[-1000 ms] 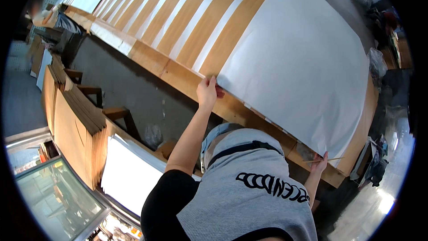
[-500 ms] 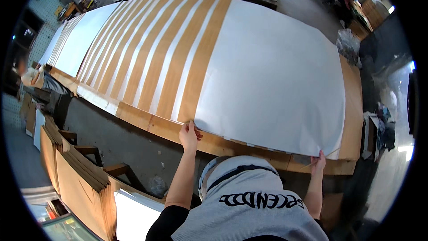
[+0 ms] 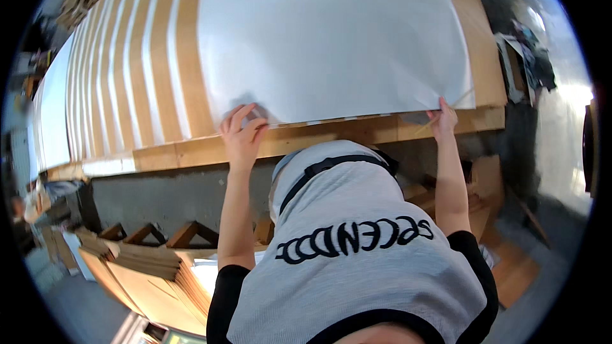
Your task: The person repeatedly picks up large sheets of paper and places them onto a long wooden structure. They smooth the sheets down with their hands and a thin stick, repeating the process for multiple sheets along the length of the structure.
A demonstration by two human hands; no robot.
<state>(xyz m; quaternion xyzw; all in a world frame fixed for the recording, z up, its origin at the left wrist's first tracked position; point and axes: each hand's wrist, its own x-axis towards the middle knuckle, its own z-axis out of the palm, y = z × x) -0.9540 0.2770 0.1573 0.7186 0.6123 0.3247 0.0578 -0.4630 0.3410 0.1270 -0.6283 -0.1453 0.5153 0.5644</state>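
Observation:
A large white sheet (image 3: 331, 38) lies over the table, its near edge running along the table's front. My right hand (image 3: 444, 121) pinches that edge close to the sheet's near right corner, and the sheet puckers there. A thin tan stick (image 3: 423, 129) also pokes out from between the right fingers. At the sheet's near left corner, my left hand (image 3: 242, 135) is raised a little with thumb and fingers apart, a shadow beside it. Nothing shows in the left hand; whether a fingertip touches the paper cannot be made out.
Overlapping sheets form brown and white stripes (image 3: 156, 57) left of the white sheet. The wooden table edge (image 3: 306, 139) runs in front of me. Stacked brown boards (image 3: 153, 280) stand behind at lower left, beside wooden triangular supports (image 3: 191, 234). Cluttered items (image 3: 532, 57) lie past the table's right end.
My view has tilted down and turned. The left hand has gone from pinching at the sheet's near left corner to spread fingers. My right hand keeps its hold on the edge.

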